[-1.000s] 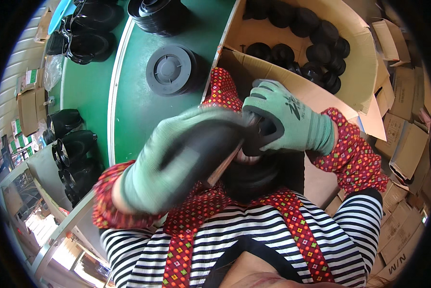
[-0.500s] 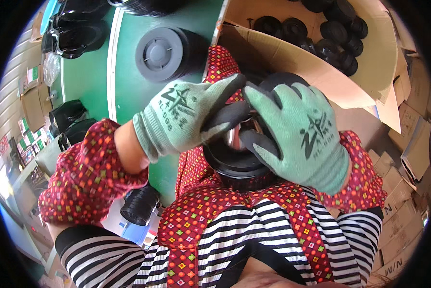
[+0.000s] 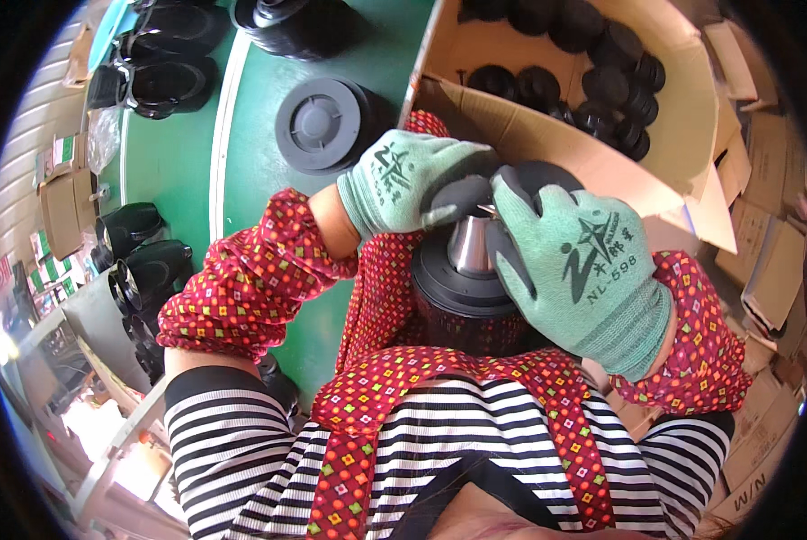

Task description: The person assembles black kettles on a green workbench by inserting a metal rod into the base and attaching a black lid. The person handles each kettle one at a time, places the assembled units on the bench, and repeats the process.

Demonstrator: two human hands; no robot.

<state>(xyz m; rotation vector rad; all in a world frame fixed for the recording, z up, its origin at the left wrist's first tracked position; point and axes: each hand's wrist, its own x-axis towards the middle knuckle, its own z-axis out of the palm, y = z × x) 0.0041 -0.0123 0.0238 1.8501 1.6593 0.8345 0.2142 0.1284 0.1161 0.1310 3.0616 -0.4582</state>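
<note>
A black round part point(image 3: 448, 286) with a shiny silver metal cone point(image 3: 469, 245) rising from its middle rests against my lap. Both my hands wear green knit gloves with dark-coated fingers. At the cone's tip, my left hand point(image 3: 417, 180) is closed with thumb and fingers pinched together; what sits between them is mostly hidden. My right hand point(image 3: 579, 261) curls round the right side of the cone, its thumb pressed along the metal. Behind the right fingers shows part of another dark round piece point(image 3: 547, 174).
On the green table point(image 3: 269, 54) stand a stack of dark grey discs point(image 3: 318, 126), a black round part with a silver top point(image 3: 300, 27) and glossy black housings point(image 3: 174, 76). An open cardboard box point(image 3: 565, 135) with several black round parts lies ahead right. Flattened cartons point(image 3: 763, 225) stand at right.
My left hand has moved right and up to the cone's tip. My right hand has shifted slightly down and right. The silver cone now shows more fully, and the view has shifted a little.
</note>
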